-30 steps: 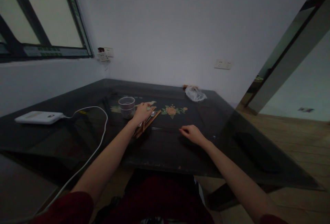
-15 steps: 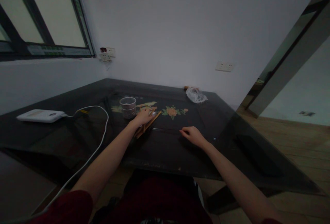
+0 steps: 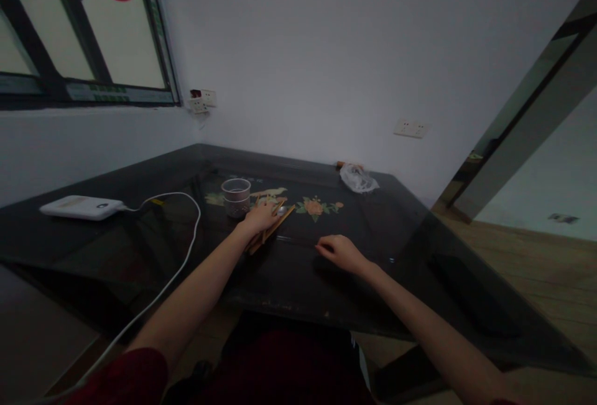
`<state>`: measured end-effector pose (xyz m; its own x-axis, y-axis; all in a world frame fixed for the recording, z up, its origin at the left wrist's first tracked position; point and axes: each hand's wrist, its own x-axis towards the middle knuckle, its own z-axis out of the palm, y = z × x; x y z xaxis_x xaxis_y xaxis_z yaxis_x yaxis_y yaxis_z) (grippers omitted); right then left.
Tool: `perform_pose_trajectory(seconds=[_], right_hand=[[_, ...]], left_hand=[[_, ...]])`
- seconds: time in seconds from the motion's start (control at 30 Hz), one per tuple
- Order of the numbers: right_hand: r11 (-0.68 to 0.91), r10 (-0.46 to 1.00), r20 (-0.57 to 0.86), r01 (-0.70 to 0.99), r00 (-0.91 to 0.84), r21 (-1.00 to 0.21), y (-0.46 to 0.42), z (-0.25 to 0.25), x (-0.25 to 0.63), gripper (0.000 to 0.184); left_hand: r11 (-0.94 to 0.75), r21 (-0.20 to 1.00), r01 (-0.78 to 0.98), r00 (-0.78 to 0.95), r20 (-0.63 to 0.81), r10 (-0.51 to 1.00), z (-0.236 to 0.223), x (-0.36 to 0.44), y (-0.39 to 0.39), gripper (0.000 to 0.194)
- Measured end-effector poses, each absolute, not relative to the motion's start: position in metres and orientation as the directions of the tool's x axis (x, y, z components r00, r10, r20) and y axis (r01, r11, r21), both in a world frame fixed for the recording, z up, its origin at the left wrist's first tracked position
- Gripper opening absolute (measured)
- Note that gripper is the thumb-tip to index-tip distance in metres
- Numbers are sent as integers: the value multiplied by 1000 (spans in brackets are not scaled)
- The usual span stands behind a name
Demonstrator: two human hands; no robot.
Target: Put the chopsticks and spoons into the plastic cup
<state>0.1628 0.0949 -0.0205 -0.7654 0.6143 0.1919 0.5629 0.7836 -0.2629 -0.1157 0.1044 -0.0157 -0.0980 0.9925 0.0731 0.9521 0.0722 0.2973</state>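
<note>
My left hand (image 3: 262,215) is closed over several wooden chopsticks (image 3: 280,223) that lie slanted on the dark table. A shiny spoon bowl (image 3: 282,211) shows among them, just past the fingers. My palm hides much of the bundle. Just behind and to the left of that hand stands a grey cup (image 3: 236,198) with a perforated lower part, upright and apart from the chopsticks. My right hand (image 3: 339,252) hovers or rests low over the table to the right, its fingers curled in with nothing visible in them.
The dark table (image 3: 298,293) bears a printed flower pattern. A white device (image 3: 81,207) with a white cable (image 3: 190,249) lies at left. A crumpled plastic bag (image 3: 358,179) sits near the wall, and a flat black object (image 3: 471,293) lies at right.
My right hand has shifted slightly left, toward the chopsticks. My left hand stays on the bundle. The whole view has moved a little.
</note>
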Motion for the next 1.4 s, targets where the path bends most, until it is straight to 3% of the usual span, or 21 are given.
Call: perform_pose_trajectory(seconds=[0.33, 0.5, 0.97, 1.13, 1.4], right_hand=[[858, 504, 307, 427, -808, -284, 91, -6, 98, 14], [856, 509, 346, 421, -788, -301, 98, -22, 62, 34], [854, 518, 261, 476, -815, -209, 102, -44, 36, 48], [849, 526, 255, 485, -811, -208, 100, -44, 38, 47], [847, 532, 191, 512, -825, -145, 98, -36, 43, 47]], left_hand=[[139, 210, 968, -150, 38, 988, -9, -114, 99, 50], [166, 199, 966, -182, 67, 981, -10, -117, 99, 52], [195, 260, 946, -222, 81, 972, -14, -121, 104, 53], [204, 213, 956, -223, 73, 972, -16, -121, 105, 57], [116, 215, 970, -125, 31, 992, -8, -121, 102, 43]])
